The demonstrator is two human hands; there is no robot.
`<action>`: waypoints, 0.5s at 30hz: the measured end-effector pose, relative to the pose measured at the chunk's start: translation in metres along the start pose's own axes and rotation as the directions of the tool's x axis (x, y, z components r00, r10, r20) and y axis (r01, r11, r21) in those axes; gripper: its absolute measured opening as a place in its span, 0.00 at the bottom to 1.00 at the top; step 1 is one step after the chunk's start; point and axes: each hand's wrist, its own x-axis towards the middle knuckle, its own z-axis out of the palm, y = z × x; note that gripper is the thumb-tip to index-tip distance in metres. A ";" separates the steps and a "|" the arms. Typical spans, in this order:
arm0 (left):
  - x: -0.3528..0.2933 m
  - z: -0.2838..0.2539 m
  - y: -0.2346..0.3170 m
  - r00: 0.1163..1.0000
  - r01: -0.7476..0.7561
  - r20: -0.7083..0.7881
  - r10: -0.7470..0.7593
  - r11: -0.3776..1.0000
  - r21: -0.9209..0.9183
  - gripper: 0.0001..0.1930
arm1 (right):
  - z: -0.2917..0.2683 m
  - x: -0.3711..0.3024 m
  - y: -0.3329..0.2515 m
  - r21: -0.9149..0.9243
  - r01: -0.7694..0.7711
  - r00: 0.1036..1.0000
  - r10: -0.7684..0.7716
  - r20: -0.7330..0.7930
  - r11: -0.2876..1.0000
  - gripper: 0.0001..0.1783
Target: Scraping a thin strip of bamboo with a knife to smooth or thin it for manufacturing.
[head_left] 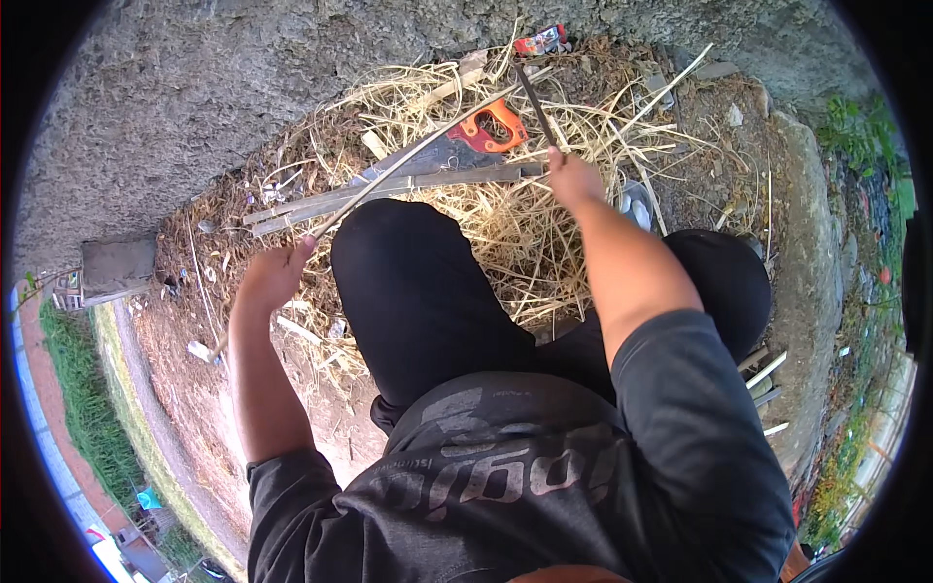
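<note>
My left hand (275, 276) is closed around a long, thin, pale wooden strip (394, 167). The strip slants up and to the right, over a hand saw (457, 146) with an orange handle. My right hand (575, 181) grips a dark, narrow blade, seemingly a knife (536, 103), pointing up and slightly left. Its far end is near the upper end of the strip; whether they touch I cannot tell. Heaps of curly, straw-coloured shavings (515, 243) lie under and around the saw. Grey split slats (321, 206) rest just beyond my left knee.
A rough grey wall (224, 107) rises along the far side. Against its foot lies a small red packet (542, 41). A concrete edge (812, 243) borders the right, with plants (860, 136) past it. Small wood pieces (768, 374) lie beside my right leg.
</note>
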 end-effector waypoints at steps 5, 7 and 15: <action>0.006 0.002 -0.016 0.996 0.053 0.068 -0.053 0.999 0.012 0.46 | 0.021 -0.021 -0.010 0.003 0.267 0.953 -0.263 -0.149 0.964 0.33; -0.004 -0.009 -0.023 0.993 0.088 0.080 -0.088 0.996 0.012 0.45 | 0.035 -0.040 -0.025 0.016 0.437 0.898 -0.435 -0.063 0.899 0.30; -0.003 -0.006 -0.073 0.979 0.126 0.161 -0.128 0.992 0.028 0.44 | 0.029 -0.010 -0.013 0.001 0.240 0.967 -0.240 0.083 0.971 0.34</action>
